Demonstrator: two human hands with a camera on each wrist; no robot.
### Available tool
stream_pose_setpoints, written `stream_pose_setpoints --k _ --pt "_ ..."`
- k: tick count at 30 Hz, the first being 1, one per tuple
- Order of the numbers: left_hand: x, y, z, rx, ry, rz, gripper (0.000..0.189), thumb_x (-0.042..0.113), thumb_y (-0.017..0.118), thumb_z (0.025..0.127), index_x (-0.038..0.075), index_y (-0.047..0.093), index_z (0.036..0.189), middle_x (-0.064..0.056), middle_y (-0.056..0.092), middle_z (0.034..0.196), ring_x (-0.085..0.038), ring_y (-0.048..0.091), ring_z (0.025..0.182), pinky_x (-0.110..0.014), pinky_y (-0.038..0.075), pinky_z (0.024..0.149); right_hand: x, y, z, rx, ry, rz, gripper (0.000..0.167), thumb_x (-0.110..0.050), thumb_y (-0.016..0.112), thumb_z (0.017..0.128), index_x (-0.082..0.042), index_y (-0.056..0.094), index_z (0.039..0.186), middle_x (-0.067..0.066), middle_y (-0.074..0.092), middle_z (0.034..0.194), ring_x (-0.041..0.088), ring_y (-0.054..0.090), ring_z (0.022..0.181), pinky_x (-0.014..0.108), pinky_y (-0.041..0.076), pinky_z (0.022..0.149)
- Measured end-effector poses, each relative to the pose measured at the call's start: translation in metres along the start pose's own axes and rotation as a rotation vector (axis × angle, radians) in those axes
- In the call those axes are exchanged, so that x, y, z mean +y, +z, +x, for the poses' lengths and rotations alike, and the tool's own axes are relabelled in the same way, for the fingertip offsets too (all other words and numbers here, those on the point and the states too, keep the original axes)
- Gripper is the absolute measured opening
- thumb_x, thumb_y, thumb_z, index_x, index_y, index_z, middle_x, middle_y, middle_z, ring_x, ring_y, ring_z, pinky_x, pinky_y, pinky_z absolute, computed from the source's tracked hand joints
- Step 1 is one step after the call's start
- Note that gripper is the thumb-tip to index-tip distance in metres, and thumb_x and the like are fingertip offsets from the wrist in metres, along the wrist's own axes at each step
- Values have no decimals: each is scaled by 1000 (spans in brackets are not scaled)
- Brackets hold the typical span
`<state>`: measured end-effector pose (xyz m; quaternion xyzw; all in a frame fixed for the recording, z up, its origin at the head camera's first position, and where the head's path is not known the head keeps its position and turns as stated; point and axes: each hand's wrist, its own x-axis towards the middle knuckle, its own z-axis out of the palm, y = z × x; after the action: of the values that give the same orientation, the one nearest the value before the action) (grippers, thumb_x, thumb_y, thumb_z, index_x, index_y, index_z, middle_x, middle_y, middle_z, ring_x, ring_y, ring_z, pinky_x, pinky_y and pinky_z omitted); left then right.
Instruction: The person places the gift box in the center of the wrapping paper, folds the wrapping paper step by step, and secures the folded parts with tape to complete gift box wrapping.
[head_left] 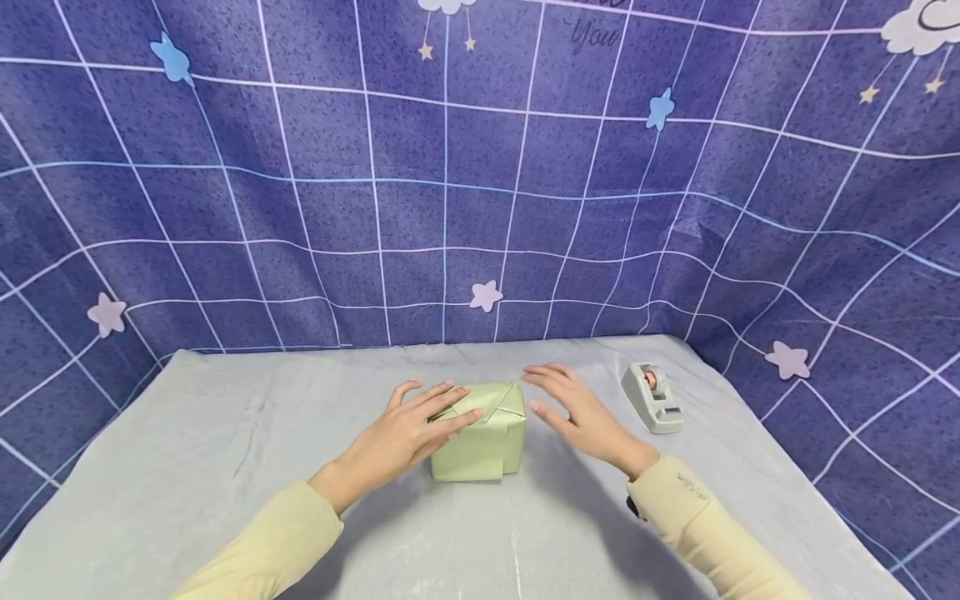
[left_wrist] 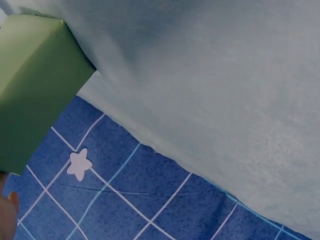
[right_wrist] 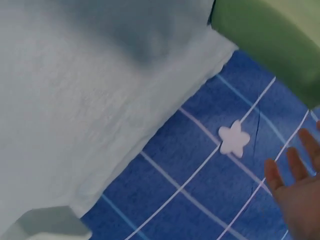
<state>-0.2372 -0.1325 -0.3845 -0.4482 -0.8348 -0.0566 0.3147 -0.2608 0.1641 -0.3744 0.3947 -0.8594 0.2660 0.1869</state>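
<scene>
A box wrapped in light green paper (head_left: 476,446) stands on the grey-covered table, with folded flaps and creases on its top and front. My left hand (head_left: 412,425) lies over the box's top left edge, its fingers spread and fairly straight. To the right of the box, my right hand (head_left: 573,408) hovers with fingers extended and nothing in them. Only part of the left hand (left_wrist: 7,215) shows at the corner of the left wrist view, below the green box (left_wrist: 37,90). In the right wrist view the right hand's fingers (right_wrist: 299,167) are apart from the box (right_wrist: 275,45).
A grey tape dispenser (head_left: 651,398) with a small roll sits to the right of the right hand. The pale grey cloth (head_left: 247,433) covers the table. Behind and at the sides hangs a blue grid-patterned curtain (head_left: 337,208) with stars and clouds.
</scene>
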Motion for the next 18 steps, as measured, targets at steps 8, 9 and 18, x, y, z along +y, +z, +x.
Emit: stream_pose_setpoints --k 8,9,18 --pt "4 -1 0 -16 -71 -89 39 29 51 93 25 49 131 0 46 139 -22 44 127 -48 28 100 33 -17 -16 239 46 -175 32 -6 61 82 -1 59 114 15 59 116 32 48 106 47 36 90" --pt "4 -1 1 -18 -78 -98 38 29 52 93 23 50 130 0 46 139 -22 44 127 -47 27 101 37 -20 -19 255 66 -192 31 -5 61 82 -1 60 112 16 60 115 33 49 104 48 36 88" --pt "6 -1 1 -21 -122 -129 32 30 53 92 17 52 121 0 47 138 -20 43 128 -46 27 101 68 -42 -49 283 294 -374 29 0 61 76 2 61 105 20 60 108 40 49 97 54 38 77"
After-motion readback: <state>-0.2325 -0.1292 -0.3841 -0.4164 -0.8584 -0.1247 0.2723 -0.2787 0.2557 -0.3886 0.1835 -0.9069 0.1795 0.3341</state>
